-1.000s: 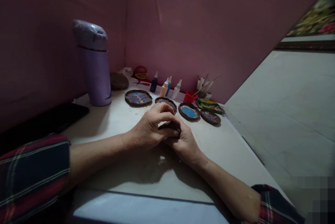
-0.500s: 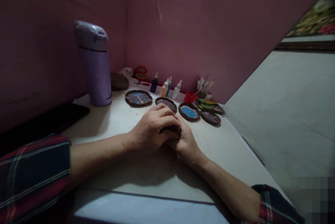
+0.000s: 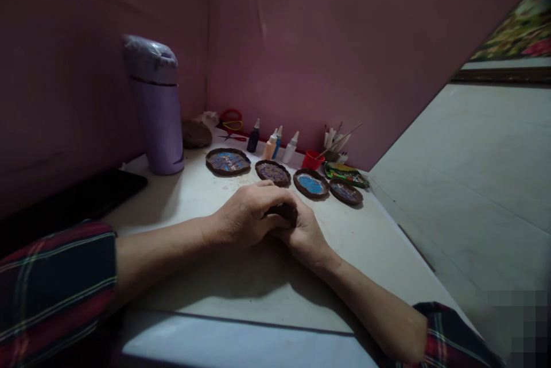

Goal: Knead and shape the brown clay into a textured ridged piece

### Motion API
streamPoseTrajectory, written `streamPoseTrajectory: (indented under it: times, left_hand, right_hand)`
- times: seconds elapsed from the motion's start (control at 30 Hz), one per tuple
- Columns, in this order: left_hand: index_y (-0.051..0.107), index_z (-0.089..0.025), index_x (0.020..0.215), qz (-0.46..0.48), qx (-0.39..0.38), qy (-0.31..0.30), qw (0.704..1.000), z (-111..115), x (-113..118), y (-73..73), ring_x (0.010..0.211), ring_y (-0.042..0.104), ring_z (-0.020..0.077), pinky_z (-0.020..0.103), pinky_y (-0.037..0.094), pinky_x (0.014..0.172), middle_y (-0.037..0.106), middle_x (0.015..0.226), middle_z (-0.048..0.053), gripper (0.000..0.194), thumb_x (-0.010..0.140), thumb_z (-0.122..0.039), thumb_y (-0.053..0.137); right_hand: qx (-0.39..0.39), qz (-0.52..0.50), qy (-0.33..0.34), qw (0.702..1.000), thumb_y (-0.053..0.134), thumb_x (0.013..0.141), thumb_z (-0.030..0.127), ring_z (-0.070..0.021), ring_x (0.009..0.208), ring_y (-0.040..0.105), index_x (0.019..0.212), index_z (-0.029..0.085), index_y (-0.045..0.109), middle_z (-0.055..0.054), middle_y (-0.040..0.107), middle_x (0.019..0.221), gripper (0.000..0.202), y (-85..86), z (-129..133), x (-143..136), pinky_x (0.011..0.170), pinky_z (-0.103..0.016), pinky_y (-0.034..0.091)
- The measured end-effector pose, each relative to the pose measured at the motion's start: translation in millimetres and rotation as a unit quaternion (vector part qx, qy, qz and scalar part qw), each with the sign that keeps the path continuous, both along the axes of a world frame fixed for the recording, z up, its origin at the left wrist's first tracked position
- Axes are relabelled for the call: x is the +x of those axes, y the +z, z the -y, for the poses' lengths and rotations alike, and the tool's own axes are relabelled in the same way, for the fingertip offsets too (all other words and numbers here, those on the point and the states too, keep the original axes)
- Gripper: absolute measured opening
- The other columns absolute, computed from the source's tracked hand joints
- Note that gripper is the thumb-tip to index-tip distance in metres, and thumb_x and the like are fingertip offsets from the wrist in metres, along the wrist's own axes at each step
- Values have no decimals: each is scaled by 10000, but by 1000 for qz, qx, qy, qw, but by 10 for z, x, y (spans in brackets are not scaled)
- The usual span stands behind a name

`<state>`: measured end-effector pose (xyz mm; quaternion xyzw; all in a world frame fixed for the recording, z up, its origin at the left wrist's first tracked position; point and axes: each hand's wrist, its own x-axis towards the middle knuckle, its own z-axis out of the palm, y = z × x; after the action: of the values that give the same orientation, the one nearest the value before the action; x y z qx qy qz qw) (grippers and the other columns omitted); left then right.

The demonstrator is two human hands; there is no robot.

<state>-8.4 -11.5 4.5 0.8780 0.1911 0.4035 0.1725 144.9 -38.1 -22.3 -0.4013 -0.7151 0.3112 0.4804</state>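
Between my two hands is a lump of dark brown clay (image 3: pixel 284 214), mostly covered by fingers. My left hand (image 3: pixel 247 213) curls over it from the left and above, thumb along its near side. From the right, my right hand (image 3: pixel 305 233) cups it, and the fingers of both hands meet around it. Just beyond them lie shallow brown clay dishes: one with blue and purple paint (image 3: pixel 228 161), one speckled purple (image 3: pixel 273 173), one bright blue inside (image 3: pixel 310 184) and a smaller one at the right (image 3: pixel 346 192).
A tall purple bottle (image 3: pixel 157 107) stands at the left by a black flat object (image 3: pixel 112 187). Behind the dishes are paint bottles (image 3: pixel 270 145), a red cup (image 3: pixel 313 159) with a brush, scissors (image 3: pixel 232 121), a large clay lump (image 3: pixel 197 134) and a green packet (image 3: pixel 346 174). Pink walls enclose the back.
The left hand's fingers have come down slightly and wrap closer over the clay, showing more of the purple-speckled dish. The right hand has hardly moved.
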Motion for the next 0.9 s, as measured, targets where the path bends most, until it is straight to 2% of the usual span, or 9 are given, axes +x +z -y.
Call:
streamPoseTrajectory:
  times: [0.1, 0.27, 0.37, 0.57, 0.73, 0.9]
  left_hand:
    - [644, -156, 897, 13, -32, 12, 999, 8, 9, 5, 796, 554, 156, 272, 441, 734, 648, 821, 26, 213, 713, -53, 612]
    - [620, -141, 860, 73, -142, 26, 987, 37, 27, 42, 748, 564, 122, 241, 437, 709, 624, 798, 7, 135, 741, -84, 592]
    - [600, -143, 852, 92, -173, 42, 980, 36, 27, 57, 722, 539, 112, 228, 422, 682, 595, 762, -9, 92, 762, -135, 590]
    - [576, -157, 842, 118, -165, 82, 976, 2, 16, 48, 737, 519, 106, 215, 399, 682, 581, 778, -17, 89, 758, -129, 585]
    - [572, -164, 824, 100, -140, 95, 981, 15, 21, 45, 716, 513, 105, 219, 393, 670, 579, 762, -19, 83, 759, -113, 574]
    - [556, -163, 809, 98, -116, 102, 983, 33, 32, 59, 698, 507, 102, 217, 390, 657, 561, 723, -27, 87, 755, -96, 567]
  right_hand:
    - [-15, -11, 5, 1000, 650, 634, 74, -190, 892, 584, 1020, 187, 553, -21, 627, 949, 414, 7, 2, -6, 793, -305, 482]
    - [-40, -39, 8, 998, 655, 687, 145, -182, 917, 585, 1080, 195, 566, -26, 634, 997, 406, 30, 17, -22, 802, -290, 473]
    - [-65, -61, 13, 996, 666, 715, 216, -166, 850, 587, 1020, 186, 586, -18, 637, 918, 317, 55, 33, -34, 749, -269, 472]
    - [-102, -55, -6, 993, 664, 746, 328, -134, 719, 543, 866, 163, 615, 2, 605, 774, 210, 73, 42, -38, 652, -246, 432]
    - [-126, -76, 3, 989, 662, 725, 252, -127, 680, 534, 840, 162, 615, 9, 597, 743, 153, 75, 39, -45, 619, -247, 421]
    - [-118, -75, -9, 990, 647, 713, 190, -121, 668, 533, 795, 157, 617, 15, 599, 727, 94, 104, 52, -63, 610, -243, 415]
